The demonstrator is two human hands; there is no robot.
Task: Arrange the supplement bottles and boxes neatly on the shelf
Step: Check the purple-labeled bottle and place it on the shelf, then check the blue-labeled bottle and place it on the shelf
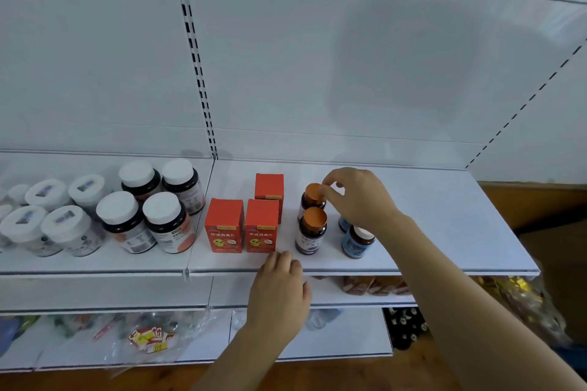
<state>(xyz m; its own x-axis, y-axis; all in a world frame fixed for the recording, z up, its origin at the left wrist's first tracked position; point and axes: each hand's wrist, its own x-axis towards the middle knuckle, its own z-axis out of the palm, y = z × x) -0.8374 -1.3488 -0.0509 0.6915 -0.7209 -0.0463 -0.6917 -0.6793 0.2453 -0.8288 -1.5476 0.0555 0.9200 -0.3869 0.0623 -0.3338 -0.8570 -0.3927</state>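
**Lining up the back orange-cap bottle**

Top shelf has three red boxes mid-front. Right hand pinches the rear orange-capped bottle by its lid, directly behind its twin. Left hand rests on the front edge, fingers loosely curled, holding nothing. I'd slide it, not lift, so the blue bottle alongside stays upright.

The shelf looks like smooth, painted white metal with a faint sheen, as does the back panel. The red boxes are printed cardboard, slightly glossy. The amber bottles have shiny dark walls, paper labels and smooth orange caps. The dark jars carry matt white plastic lids. Below, crinkled clear plastic bags glisten, and the floor looks like wood
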